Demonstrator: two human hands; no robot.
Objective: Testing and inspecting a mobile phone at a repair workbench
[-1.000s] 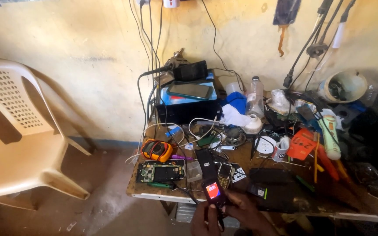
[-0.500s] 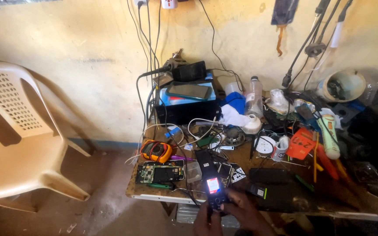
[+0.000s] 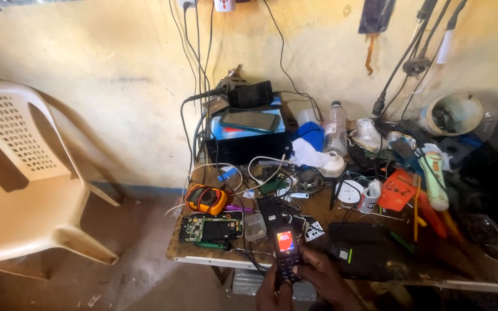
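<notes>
Both hands, left hand [image 3: 272, 291] and right hand [image 3: 325, 282], are clasped around an upright black keypad phone [image 3: 286, 253], lit screen end pointed away.

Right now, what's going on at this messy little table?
A person holds a small keypad phone in both hands at the table's near edge, its screen lit. The left hand cradles it from below and the right hand has fingers on the keypad. On the cluttered wooden table lie a bare circuit board, an orange multimeter and tangled cables. A plastic chair stands to the left.
</notes>
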